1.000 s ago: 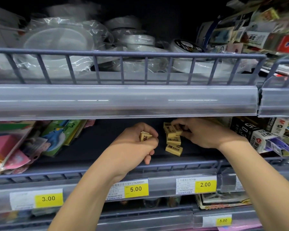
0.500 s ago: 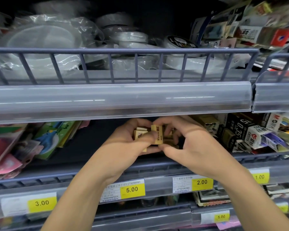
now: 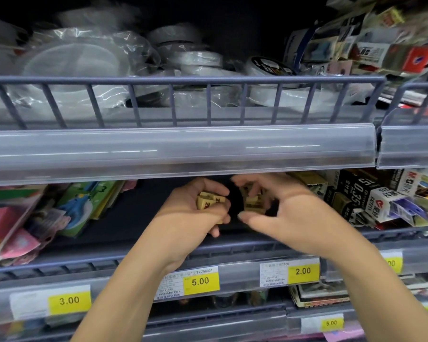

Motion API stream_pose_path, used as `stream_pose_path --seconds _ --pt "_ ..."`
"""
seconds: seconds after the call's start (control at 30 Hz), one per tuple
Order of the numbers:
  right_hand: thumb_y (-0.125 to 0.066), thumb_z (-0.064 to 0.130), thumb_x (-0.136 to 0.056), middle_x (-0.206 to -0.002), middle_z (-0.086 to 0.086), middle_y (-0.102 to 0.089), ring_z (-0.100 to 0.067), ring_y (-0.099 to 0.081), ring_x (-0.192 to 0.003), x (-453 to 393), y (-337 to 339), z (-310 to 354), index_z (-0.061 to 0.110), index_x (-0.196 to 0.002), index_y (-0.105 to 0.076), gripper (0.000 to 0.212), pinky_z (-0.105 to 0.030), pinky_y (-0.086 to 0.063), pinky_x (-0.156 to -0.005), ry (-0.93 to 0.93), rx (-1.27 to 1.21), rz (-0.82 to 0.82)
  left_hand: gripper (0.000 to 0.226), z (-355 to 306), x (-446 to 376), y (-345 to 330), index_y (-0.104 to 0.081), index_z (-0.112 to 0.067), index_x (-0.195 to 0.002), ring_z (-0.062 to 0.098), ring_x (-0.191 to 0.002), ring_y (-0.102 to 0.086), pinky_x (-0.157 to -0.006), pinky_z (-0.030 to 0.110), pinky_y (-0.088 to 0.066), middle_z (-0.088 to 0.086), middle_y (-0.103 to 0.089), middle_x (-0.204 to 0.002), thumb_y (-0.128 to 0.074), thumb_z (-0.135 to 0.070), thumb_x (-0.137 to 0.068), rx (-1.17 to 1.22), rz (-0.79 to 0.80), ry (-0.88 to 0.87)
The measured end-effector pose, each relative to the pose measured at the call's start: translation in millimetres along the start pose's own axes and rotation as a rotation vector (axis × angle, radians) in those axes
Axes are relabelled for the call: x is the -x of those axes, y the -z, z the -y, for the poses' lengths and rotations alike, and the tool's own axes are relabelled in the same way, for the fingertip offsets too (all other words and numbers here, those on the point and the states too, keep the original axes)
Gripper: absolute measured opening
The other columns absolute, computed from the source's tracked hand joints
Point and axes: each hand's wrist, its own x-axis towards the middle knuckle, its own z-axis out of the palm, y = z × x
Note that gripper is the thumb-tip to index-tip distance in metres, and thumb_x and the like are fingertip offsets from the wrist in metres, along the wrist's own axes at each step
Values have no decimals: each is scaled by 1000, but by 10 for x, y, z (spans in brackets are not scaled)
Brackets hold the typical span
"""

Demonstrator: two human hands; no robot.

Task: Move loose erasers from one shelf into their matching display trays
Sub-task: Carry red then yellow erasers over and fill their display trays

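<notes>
Both hands reach into the dark middle shelf (image 3: 124, 218). My left hand (image 3: 190, 218) grips a small bunch of yellow erasers (image 3: 209, 201) with black print, fingers curled round them. Just to its right, a small gap away, my right hand (image 3: 289, 213) has its thumb below and its fingers curled over a little stack of the same yellow erasers (image 3: 253, 203) on the shelf. Motion blur hides how many that stack holds. No display tray is in view.
A grey rail (image 3: 232, 248) with price tags (image 3: 200, 281) fronts the shelf. Colourful packs (image 3: 84, 203) lie to the left, black and white boxes (image 3: 371, 193) to the right. The shelf above (image 3: 183, 149) holds wrapped plastic plates (image 3: 69, 67).
A second ago the right hand picked at the pile alone. Half a second ago it brought an eraser to the left hand. Now it is back at the stack, and the hands are apart.
</notes>
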Motion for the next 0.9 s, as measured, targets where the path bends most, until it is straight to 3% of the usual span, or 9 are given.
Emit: stream_pose_path --seconds 0.1,0.27,0.4,0.53,0.67,0.73,0.8,0.9 --pt "-62 38 -94 -121 15 -61 -5 -53 -93 -133 147 -270 44 -134 -46 44 -15 -39 -71 -250 181 42 26 -4 -2 0 -73 -21 -97 9 -62 -65 -62 25 -51 -7 -77 -78 -62 1 -93 -5 -6 18" --pt "-53 26 -100 -146 -3 -51 -22 -51 -129 -290 140 -532 30 -155 -28 60 -24 -39 -99 -353 351 215 21 -30 -4 -26 -71 -11 -100 15 -77 -77 -58 23 -56 2 -80 -85 -59 6 -96 72 41 56" --pt "-49 21 -102 -151 -2 -46 -22 -44 -136 -367 87 -570 29 -155 -28 58 -25 -36 -103 -345 387 297 20 -25 -10 -6 -71 -16 -98 12 -61 -68 -62 24 -55 0 -78 -75 -62 1 -96 42 25 51" --pt "-58 22 -98 -138 -1 -55 -20 -54 -121 -376 96 -600 26 -144 -47 47 -22 -39 -89 -358 372 236 14 -10 -14 2 -71 -24 -98 15 -56 -58 -73 35 -52 1 -77 -74 -67 -10 -95 -15 9 27" --pt "-66 21 -92 -133 -1 -59 -17 -56 -114 -291 137 -531 28 -146 -44 59 -19 -38 -85 -410 344 163 6 -4 -23 -15 -70 -27 -100 12 -55 -59 -77 34 -53 -1 -78 -75 -72 -23 -95 -23 10 33" --pt "-69 24 -87 -119 2 -65 -10 -58 -94 -209 140 -444 35 -124 -57 40 -19 -42 -74 -339 330 54 6 0 -27 -13 -70 -28 -100 10 -55 -60 -79 32 -54 -1 -79 -76 -73 -29 -95 -19 8 27" --pt "-70 26 -83 -102 8 -67 -4 -60 -82 -93 94 -308 44 -94 -53 28 -22 -48 -68 -239 173 -23 10 -1 -24 -14 -70 -27 -101 7 -57 -64 -80 30 -53 -2 -79 -78 -74 -33 -95 -7 14 19" --pt "-72 18 -81 -98 8 -64 -12 -67 -86 55 -44 -89 47 -109 -57 43 -32 -56 -78 -38 -194 -61 17 -15 -14 -33 -69 -24 -103 8 -66 -71 -82 31 -54 -2 -78 -78 -72 -37 -93 31 30 3"
